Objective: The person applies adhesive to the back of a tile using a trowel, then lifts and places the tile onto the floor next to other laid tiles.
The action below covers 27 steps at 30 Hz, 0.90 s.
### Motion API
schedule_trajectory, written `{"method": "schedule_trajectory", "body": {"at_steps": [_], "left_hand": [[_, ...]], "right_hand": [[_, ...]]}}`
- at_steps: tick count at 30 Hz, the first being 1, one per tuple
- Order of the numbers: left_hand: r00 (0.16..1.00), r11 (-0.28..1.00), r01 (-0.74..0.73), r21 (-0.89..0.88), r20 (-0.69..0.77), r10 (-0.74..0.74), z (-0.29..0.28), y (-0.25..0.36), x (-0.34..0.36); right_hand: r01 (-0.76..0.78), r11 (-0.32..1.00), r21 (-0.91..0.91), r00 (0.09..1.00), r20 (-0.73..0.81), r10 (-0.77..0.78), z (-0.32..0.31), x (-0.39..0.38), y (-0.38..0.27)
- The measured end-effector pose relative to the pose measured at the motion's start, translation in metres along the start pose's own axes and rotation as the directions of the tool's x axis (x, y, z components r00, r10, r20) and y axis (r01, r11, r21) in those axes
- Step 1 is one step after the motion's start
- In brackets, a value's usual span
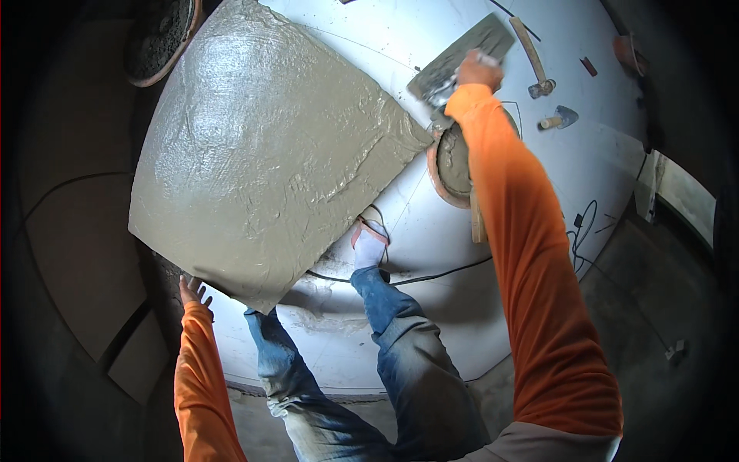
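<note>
A large slab [254,154] coated in wet grey paste lies at the left, ridged along its right side. My right hand [479,71] grips a wide flat trowel [462,54] smeared with the paste, held above a clay-coloured bucket [441,173] of grey paste; a wooden piece [478,225] shows beside the bucket, partly behind my arm. My left hand [192,294] is at the slab's lower left corner, fingers spread near the edge; whether they touch it I cannot tell.
On the white floor surface [570,169] lie a hammer [539,85], a small trowel [566,117] and dark cables [454,269]. A tub of dark mix [154,38] sits top left; dark boards [85,254] lie further left. My sandalled foot [369,239] is below the slab's edge.
</note>
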<state>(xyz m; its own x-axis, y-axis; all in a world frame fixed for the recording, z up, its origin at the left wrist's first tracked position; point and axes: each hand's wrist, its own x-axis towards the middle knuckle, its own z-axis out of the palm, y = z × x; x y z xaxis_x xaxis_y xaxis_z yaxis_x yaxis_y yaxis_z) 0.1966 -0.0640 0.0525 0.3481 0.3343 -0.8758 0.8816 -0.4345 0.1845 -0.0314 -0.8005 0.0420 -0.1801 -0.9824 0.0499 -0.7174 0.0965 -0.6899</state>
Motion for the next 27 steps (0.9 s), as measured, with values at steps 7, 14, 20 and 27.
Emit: {"method": "schedule_trajectory", "body": {"at_steps": [7, 14, 20, 27], "left_hand": [[0.998, 0.998, -0.041, 0.038, -0.036, 0.042, -0.002, -0.009, -0.005], [0.998, 0.998, -0.060, -0.033, -0.019, 0.060, -0.005, -0.049, -0.027], [0.993, 0.995, 0.070, -0.067, 0.102, -0.063, 0.001, -0.098, -0.052], [0.985, 0.991, 0.071, -0.114, 0.163, -0.052, -0.033, -0.144, -0.082]], "right_hand": [[-0.115, 0.908, 0.402, 0.922, 0.383, -0.053, -0.094, -0.006, -0.044], [-0.025, 0.986, 0.166, 0.738, 0.668, -0.094, -0.173, -0.116, 0.015], [0.385, 0.907, 0.170, 0.686, 0.605, -0.404, -0.137, -0.195, 0.035], [0.323, 0.879, 0.350, 0.411, 0.785, -0.463, -0.113, -0.351, -0.014]]}}
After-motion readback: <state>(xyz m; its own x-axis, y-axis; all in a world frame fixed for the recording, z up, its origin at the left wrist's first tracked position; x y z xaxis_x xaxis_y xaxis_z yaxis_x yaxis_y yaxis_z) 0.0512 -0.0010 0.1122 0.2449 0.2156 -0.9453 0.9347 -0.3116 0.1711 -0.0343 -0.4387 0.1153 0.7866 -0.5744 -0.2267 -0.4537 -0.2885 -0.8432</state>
